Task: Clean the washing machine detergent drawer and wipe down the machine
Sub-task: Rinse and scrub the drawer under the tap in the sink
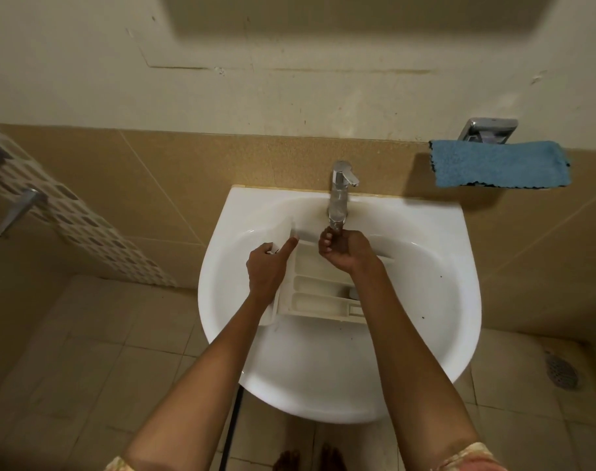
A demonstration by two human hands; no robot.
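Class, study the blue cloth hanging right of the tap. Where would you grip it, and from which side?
Pinch the blue cloth at its lower edge, coming from the front; it drapes over the chrome holder, so its front flap hangs free.

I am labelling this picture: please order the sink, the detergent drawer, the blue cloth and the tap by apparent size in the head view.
1. sink, clearly largest.
2. detergent drawer and blue cloth: about alike, and the drawer is partly covered, so I do not rank them.
3. tap, smallest.
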